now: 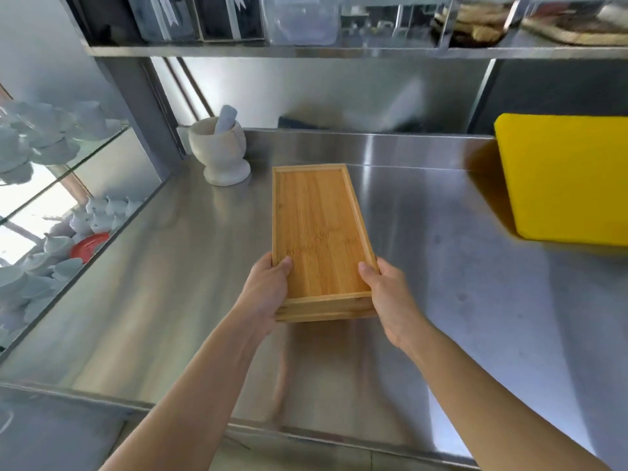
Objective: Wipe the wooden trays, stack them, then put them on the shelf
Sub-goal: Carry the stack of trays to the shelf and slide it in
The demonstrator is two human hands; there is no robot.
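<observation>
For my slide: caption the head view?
Both hands hold stacked wooden trays over a steel counter.

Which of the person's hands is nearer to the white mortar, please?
Left. The left hand grips the tray stack on the mortar's side; the right hand holds the far side.

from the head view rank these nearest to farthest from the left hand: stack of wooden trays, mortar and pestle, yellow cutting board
1. stack of wooden trays: gripped by the left hand at its near left corner.
2. mortar and pestle: back left of the steel counter, beyond the hand.
3. yellow cutting board: far right, past the right hand.
</observation>
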